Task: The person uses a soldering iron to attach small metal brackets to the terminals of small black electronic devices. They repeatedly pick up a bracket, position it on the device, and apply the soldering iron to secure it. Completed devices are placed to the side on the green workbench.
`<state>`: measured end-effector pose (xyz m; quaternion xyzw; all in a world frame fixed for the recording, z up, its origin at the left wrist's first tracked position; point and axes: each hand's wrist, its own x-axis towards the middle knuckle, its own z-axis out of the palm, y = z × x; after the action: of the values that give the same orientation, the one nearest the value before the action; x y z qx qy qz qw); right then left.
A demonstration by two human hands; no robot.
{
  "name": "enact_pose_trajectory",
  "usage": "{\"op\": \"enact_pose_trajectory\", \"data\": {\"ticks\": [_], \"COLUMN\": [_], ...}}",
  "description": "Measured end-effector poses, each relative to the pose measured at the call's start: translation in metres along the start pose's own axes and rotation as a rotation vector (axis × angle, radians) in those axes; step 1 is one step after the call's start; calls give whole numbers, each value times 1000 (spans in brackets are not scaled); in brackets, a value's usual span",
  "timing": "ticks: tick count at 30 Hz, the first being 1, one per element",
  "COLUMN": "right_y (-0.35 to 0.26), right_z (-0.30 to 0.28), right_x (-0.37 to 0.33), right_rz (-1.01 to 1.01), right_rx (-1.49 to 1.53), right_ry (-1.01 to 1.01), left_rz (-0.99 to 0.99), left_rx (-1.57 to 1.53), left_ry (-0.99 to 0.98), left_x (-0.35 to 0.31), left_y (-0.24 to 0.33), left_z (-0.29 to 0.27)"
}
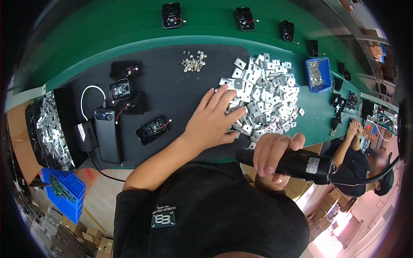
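My left hand [209, 122] reaches over the left edge of a heap of small silvery metal plates [271, 94], each with a hole. Its fingers are spread and touch the plates, and nothing shows gripped between them. Close to my body, my right hand [274, 155] is wrapped round a black electric screwdriver [307, 167] with a cable running off to the right. The tool lies roughly level, its narrower end toward the left. A small pile of screws [194, 61] lies on the dark mat [172, 86] beyond my left hand.
Black housings with red wires [153, 130] lie on the mat and the green conveyor belt [206, 19]. A power bank [106, 133] sits left, beside a box of metal plates [53, 133]. A blue bin of screws [318, 75] stands right, near a co-worker [365, 163].
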<state>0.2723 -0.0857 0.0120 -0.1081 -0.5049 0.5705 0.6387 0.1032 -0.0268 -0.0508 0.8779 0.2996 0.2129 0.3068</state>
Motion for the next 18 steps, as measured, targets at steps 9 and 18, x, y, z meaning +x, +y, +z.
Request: {"op": "enact_pose_trajectory", "data": {"ticks": [9,18], "right_y": [12,85], "right_z": [-4,-14], "right_x": [37,69], "right_rz": [-268,-232], "right_rx": [-278,-397], "right_ry": [265,334], "left_rz": [-75,40], "left_rx": [115,123], "left_ry": [90,210], "left_x": [-41,-50], "left_y": [-15,-14], "left_z": [-22,-23]}}
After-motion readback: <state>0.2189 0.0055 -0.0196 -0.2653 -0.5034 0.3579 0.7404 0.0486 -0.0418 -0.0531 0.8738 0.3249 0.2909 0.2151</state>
